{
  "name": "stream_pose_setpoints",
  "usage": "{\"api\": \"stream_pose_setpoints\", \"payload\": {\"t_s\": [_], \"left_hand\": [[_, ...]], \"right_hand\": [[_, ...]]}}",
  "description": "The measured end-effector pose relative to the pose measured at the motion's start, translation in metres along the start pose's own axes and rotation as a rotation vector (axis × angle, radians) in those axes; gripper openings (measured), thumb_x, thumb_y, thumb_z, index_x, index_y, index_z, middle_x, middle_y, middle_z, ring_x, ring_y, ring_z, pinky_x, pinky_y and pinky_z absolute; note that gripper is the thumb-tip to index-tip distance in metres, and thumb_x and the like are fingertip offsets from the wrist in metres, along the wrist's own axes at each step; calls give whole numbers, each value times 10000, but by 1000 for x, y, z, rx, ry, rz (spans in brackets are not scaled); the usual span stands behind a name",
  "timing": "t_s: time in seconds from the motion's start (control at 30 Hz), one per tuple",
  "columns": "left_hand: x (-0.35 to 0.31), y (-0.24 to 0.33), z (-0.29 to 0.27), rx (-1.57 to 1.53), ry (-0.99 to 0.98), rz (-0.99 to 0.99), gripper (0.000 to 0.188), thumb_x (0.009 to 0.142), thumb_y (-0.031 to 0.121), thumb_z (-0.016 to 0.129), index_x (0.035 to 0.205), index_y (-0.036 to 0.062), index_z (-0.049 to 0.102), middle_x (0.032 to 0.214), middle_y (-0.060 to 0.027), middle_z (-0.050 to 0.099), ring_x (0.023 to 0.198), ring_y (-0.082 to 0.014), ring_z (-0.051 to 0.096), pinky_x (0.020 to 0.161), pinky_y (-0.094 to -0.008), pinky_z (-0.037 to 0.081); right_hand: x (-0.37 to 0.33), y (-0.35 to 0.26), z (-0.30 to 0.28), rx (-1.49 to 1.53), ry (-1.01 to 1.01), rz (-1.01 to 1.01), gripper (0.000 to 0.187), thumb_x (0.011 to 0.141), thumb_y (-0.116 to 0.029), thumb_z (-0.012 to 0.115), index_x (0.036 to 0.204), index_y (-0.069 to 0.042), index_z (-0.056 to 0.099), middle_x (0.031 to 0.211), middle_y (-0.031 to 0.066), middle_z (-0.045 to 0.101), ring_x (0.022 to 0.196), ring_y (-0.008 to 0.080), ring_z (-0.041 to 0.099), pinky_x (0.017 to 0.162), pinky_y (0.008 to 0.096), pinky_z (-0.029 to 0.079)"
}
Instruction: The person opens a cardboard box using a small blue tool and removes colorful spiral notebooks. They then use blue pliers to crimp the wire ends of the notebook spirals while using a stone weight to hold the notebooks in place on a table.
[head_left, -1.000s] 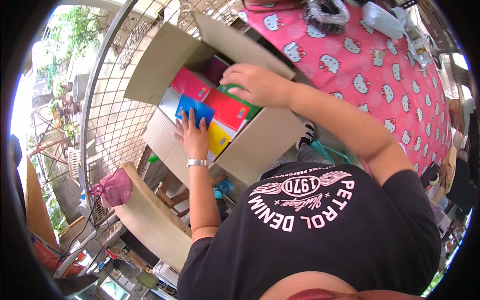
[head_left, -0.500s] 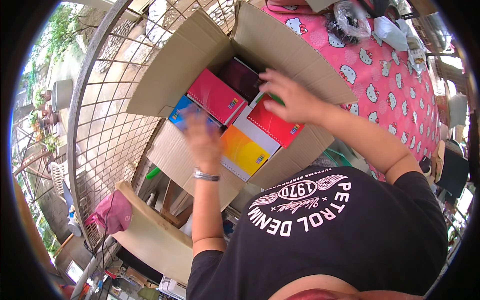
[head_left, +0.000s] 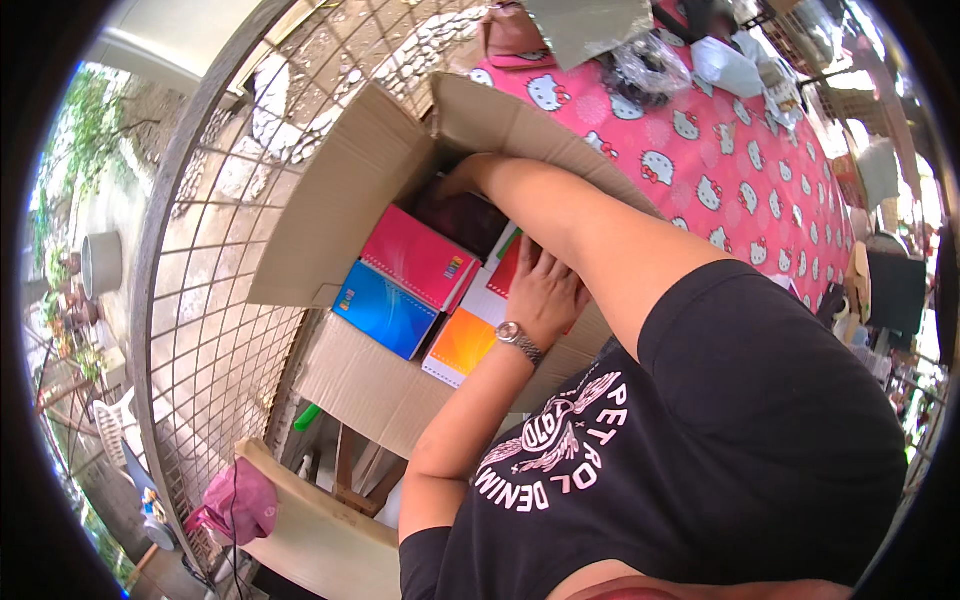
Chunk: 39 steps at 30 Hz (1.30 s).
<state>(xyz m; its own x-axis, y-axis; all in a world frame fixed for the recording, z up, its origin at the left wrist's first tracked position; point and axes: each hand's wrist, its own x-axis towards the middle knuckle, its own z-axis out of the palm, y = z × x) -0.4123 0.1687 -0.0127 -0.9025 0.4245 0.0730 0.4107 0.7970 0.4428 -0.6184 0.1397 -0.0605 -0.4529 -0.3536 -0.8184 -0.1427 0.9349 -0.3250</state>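
An open cardboard box point(head_left: 335, 205) holds several spiral notebooks in stacks. My left hand point(head_left: 545, 292), with a metal watch on its wrist, lies with outstretched fingers on the red notebook point(head_left: 502, 274) at the box's right side and covers much of it. Into the far corner reaches my right hand point(head_left: 462, 180), beside the dark notebook point(head_left: 462, 222); its fingers are mostly hidden, so a grip cannot be made out. The pink notebook point(head_left: 415, 256) lies nearer, left of the dark one. A blue notebook point(head_left: 385, 310) and an orange-yellow notebook point(head_left: 462, 342) are at the near side.
Wire mesh fencing point(head_left: 225, 250) stands close along the box's left. To the right spreads a pink patterned cloth point(head_left: 740, 185), with a clear plastic bag point(head_left: 648, 75) at its far end. A pale chair back point(head_left: 325, 510) with a pink cloth point(head_left: 240, 500) is at lower left.
My right hand has gone from above the red notebook into the far corner. My left hand has moved right, off the blue notebook and onto the red one. The view has shifted.
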Motion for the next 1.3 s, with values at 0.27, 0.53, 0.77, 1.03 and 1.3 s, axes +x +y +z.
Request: {"api": "stream_pose_setpoints", "payload": {"t_s": [0.27,0.53,0.77,1.03,1.3], "left_hand": [[7,3,-1,-85,-1,42,531,910,451,498,1264,63,576,1404,-140,459,1392,-324,313,1174,-496,175],[16,-2,-10,-144,-20,73,528,897,435,528,1239,36,574,1317,-152,536,1347,-331,376,1147,-543,196],[23,3,-28,-86,-180,99,577,871,297,436,1325,-55,483,1399,-230,441,1353,-383,344,1177,-552,132],[13,2,-8,-30,5,195,475,861,288,542,1248,13,542,1271,-183,551,1251,-360,454,1140,-580,196],[16,0,-12,-41,-53,154,533,785,260,572,1250,3,538,1308,-188,538,1273,-360,439,1151,-579,177]], "right_hand": [[40,43,32,509,-52,-74,626,832,-504,632,1303,-95,584,1371,112,535,1252,225,506,1052,393,386],[-5,37,8,380,197,-122,598,833,-486,636,1283,-95,596,1344,112,551,1228,223,521,1036,392,399],[-22,48,-13,394,274,-176,573,834,-471,638,1265,-94,608,1320,112,565,1206,221,534,1023,391,410],[-28,43,-14,489,232,-248,546,835,-454,642,1245,-94,620,1293,112,581,1181,219,548,1008,390,422],[-19,39,-17,553,186,-291,518,836,-436,645,1224,-93,633,1265,111,597,1157,216,563,993,389,435]]}}
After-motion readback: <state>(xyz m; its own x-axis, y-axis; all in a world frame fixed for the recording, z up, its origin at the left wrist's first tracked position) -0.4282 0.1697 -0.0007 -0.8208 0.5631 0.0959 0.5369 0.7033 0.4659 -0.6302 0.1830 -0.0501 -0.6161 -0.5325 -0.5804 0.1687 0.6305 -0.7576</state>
